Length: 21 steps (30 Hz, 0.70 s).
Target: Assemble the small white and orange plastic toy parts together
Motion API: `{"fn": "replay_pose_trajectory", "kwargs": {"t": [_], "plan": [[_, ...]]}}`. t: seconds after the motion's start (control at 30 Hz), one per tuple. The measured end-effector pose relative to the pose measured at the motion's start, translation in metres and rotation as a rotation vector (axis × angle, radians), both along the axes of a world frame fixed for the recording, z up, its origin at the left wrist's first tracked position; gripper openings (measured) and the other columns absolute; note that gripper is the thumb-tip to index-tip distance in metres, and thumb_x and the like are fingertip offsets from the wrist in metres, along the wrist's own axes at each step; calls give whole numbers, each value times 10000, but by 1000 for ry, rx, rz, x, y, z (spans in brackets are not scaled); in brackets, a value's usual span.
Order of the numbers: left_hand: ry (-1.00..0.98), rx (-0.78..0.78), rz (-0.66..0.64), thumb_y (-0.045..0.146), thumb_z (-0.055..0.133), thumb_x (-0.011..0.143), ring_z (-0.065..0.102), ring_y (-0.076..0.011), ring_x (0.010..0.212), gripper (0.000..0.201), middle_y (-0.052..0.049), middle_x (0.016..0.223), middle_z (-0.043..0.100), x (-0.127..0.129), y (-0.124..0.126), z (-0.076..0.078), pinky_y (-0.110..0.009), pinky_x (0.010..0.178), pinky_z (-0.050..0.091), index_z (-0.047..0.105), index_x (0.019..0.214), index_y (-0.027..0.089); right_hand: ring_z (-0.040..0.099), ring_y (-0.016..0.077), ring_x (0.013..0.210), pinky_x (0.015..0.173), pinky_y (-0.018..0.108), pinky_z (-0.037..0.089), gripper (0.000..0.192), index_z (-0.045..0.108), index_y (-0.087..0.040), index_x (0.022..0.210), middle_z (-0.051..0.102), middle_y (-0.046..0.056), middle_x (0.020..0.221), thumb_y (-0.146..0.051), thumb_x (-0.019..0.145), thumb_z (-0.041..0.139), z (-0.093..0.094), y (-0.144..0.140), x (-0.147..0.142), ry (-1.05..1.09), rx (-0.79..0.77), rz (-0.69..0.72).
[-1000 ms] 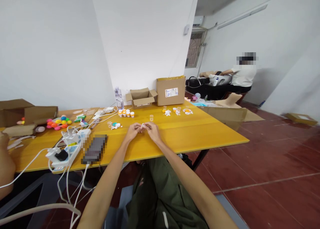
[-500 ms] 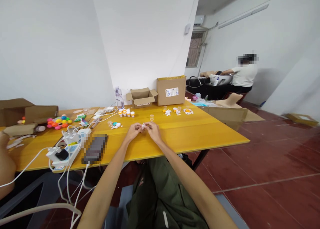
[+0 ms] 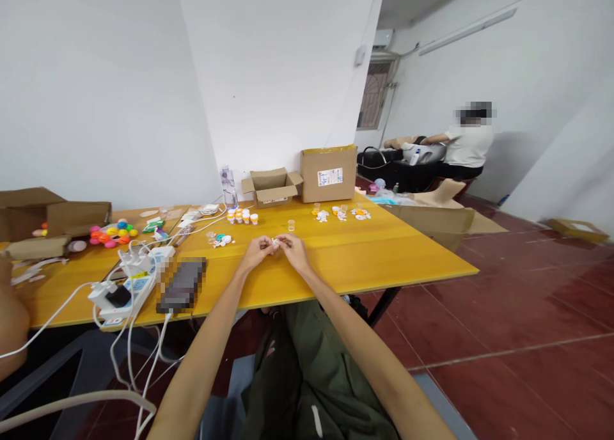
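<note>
My left hand and my right hand meet over the front part of the yellow table. Both are closed, fingertips pinching a small white piece between them; it is too small to name. Just beyond them stands a small clear cup. To the left lie a green and white round part and small white bits. Behind these, several small white and orange jars stand in a group. Small piles of white pieces and orange and white pieces lie at the back right.
A phone and a power strip with tangled cables lie on the left. Cardboard boxes and a bottle line the wall. Colourful balls sit at far left, near another person's arm. A person sits at the back right.
My fingers have shifted slightly around the small white piece, which shows a little less than before. Both hands stay in the same place.
</note>
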<state>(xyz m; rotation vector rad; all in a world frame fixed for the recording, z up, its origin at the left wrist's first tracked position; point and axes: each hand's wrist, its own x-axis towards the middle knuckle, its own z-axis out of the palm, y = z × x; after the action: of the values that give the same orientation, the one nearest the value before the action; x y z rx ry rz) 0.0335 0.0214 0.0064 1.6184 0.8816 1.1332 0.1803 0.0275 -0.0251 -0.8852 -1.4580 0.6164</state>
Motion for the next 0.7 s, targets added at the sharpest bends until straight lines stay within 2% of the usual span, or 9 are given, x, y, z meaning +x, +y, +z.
{"fn": "replay_pose_trajectory", "kwargs": {"t": [0.3, 0.7], "plan": [[22, 22, -11, 418, 786, 656, 611, -134, 592, 352, 15, 576, 620, -1, -1, 0, -264, 627, 501, 525, 600, 188, 689, 209, 770, 734, 327, 566, 93, 703, -224, 757, 737, 29, 795, -224, 730, 613, 1, 1, 1, 62, -57, 39], [58, 28, -13, 354, 723, 689, 591, -130, 588, 251, 17, 575, 612, -2, -4, 5, -256, 621, 474, 542, 624, 193, 682, 209, 800, 745, 321, 550, 115, 724, -236, 768, 746, 24, 811, -218, 732, 617, 1, 0, 0, 27, -33, 26]]}}
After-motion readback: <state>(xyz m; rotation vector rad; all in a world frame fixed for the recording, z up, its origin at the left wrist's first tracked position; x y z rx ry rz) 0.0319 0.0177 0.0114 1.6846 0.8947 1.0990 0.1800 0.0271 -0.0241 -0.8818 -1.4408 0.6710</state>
